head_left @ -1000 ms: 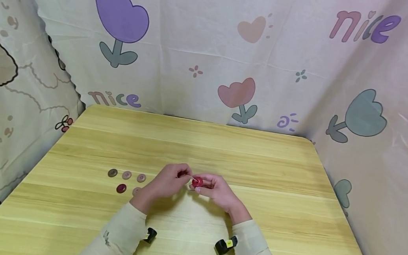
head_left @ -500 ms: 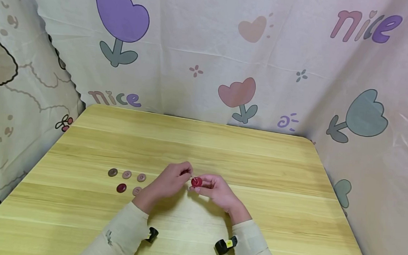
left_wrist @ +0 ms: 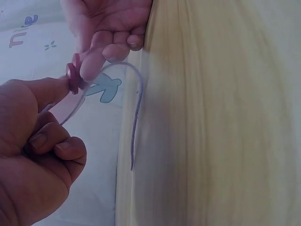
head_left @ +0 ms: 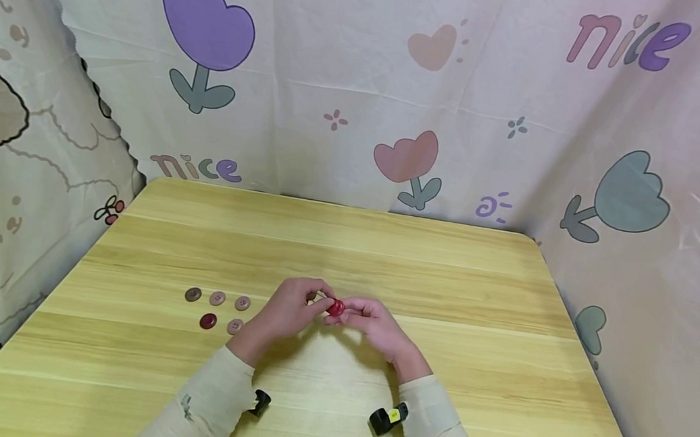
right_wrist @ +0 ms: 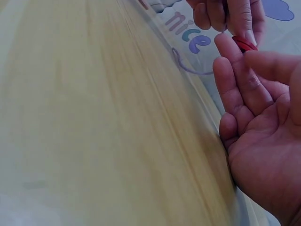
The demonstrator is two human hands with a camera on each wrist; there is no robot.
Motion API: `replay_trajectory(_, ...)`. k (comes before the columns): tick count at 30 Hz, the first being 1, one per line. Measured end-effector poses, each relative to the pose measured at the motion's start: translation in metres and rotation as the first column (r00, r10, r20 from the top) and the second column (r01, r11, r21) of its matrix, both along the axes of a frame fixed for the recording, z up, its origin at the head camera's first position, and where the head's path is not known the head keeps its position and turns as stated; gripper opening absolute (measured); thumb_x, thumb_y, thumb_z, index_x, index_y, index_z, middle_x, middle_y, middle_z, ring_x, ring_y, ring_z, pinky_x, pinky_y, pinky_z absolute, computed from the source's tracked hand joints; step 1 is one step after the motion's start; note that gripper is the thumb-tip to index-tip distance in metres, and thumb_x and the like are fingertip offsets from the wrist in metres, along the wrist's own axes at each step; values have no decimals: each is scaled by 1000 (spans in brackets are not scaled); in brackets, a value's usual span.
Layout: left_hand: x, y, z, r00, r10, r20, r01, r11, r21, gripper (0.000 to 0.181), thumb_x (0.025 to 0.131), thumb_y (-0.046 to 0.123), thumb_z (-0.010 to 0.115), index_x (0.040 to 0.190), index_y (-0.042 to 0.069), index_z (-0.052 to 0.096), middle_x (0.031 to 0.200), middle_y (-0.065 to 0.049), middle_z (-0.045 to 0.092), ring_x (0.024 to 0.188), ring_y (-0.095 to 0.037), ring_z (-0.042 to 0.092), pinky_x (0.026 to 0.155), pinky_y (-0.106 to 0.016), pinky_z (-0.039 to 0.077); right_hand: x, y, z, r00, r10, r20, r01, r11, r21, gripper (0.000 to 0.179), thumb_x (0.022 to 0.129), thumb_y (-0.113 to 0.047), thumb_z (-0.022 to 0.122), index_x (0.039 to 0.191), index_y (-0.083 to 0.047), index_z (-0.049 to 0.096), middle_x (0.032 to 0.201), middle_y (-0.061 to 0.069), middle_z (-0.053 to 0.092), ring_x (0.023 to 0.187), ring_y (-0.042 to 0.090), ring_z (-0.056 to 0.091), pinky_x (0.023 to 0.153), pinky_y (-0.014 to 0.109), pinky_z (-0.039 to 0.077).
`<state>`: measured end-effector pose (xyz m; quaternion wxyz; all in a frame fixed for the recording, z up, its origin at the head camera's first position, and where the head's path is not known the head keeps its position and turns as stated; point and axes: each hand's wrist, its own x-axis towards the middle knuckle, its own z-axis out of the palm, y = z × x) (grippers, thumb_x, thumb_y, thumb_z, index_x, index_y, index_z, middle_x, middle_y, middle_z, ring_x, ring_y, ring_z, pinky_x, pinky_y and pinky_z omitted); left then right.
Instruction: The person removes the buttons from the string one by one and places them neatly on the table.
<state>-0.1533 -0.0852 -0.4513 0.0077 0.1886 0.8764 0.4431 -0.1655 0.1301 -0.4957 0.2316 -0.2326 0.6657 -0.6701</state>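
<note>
In the head view, both hands meet over the middle of the table around shiny red buttons (head_left: 335,307). My left hand (head_left: 291,307) pinches at their left side, thumb against the face. From the right, my right hand (head_left: 376,325) holds them between thumb and fingertips. Seen edge-on in the left wrist view, two red discs (left_wrist: 73,75) lie close together. A thin pale purple cord (left_wrist: 136,113) arcs out beside them and its end hangs down; another stretch of it runs by the left fingers. The holes are hidden.
Left of the hands lie several loose buttons: a dark brown button (head_left: 193,294), a dark red button (head_left: 208,321) and pinkish ones, such as this pink button (head_left: 217,298). The wooden table (head_left: 444,272) ends at a printed curtain (head_left: 337,55). Black wrist cameras sit under both sleeves.
The left fingers have moved right onto the red buttons, from holding the cord's tip by them. The red buttons have turned and now show more edge-on. The right hand stays nearly still.
</note>
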Motion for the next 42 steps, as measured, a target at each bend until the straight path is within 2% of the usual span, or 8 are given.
replay_trajectory(5,0,-1,0,999,-7,-39,7,1000,2,7,94,15,73,92,20,76,67,8,53,57,-12,39,52,-26,32,-1,0,0,1000,-11,-24,11,1000,22,24,103,-14,56,118,0,68,109,14,72,107,33,65,108,47,33)
replay_trajectory(15,0,1,-1,999,-15,-43,15,1000,6,8,93,13,73,90,19,76,68,7,53,61,-12,40,54,-26,33,1,-2,1,997,-81,7,81,996,27,20,100,-8,61,110,7,68,100,22,71,101,33,67,97,40,46)
replay_trajectory(20,1,1,-2,999,-18,-50,18,1000,3,8,93,13,73,90,19,77,69,9,53,61,-11,39,54,-26,31,2,-1,3,996,-93,1,93,995,35,20,99,-9,63,109,7,69,97,22,71,97,31,67,94,41,46)
replay_trajectory(26,1,2,-1,999,-35,-30,36,999,9,8,94,13,72,92,19,77,78,11,61,62,-11,40,56,-27,32,1,-2,1,993,-110,-30,111,993,33,17,97,-6,61,104,7,69,91,22,68,90,27,64,90,39,45)
replay_trajectory(31,2,1,0,999,-54,6,54,998,15,9,94,15,71,99,18,77,69,8,51,59,-10,37,54,-27,32,-1,-2,1,995,-92,-45,93,995,24,18,98,-4,56,100,10,66,93,29,62,89,30,59,89,40,45)
replay_trajectory(34,2,1,1,997,-73,19,73,997,7,15,90,19,76,105,17,76,64,5,42,58,-10,36,54,-26,32,-1,-2,2,996,-72,-52,73,997,18,19,99,-6,54,99,9,65,96,25,62,89,29,58,88,40,46)
replay_trajectory(37,2,2,0,996,-91,12,91,996,-8,24,85,23,81,108,17,76,65,4,44,58,-9,37,54,-25,32,-1,-2,3,997,-58,-53,59,998,22,18,100,-6,52,97,7,64,94,24,61,90,30,57,88,41,45)
replay_trajectory(42,2,2,-1,996,-85,27,86,996,-26,26,83,25,84,107,17,77,65,2,46,58,-8,36,53,-25,31,-1,-2,3,997,-44,-63,46,999,30,17,100,-5,51,96,5,64,93,28,59,90,32,56,88,42,43)
